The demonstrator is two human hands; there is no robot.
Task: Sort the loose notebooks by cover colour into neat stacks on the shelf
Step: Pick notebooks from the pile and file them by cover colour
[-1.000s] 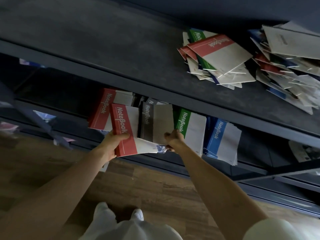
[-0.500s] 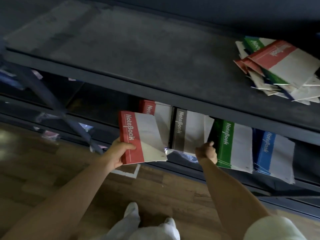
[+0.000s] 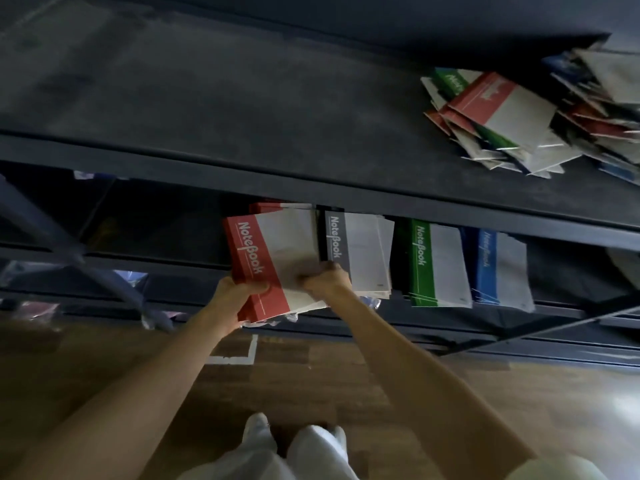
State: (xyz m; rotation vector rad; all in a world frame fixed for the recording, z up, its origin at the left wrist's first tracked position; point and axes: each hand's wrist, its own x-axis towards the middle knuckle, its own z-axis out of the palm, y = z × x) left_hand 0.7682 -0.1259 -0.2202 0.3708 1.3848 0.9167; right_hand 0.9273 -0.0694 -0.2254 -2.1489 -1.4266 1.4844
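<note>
**Red book going to the red stack**

My left hand grips the red notebook by its red edge, thumb on top. My right hand sits on the white part with bent fingers. I cannot tell if it pinches the book or just pushes it.

The book is tilted. If I push it in like this, I think its corner may bump the grey stack, just right of my right hand, and knock it crooked. It may also hang over the front and slip to the floor.

The red stack is just past my hands, deeper in. The loose pile lies on the top shelf, high up and far right of my right hand.
</note>
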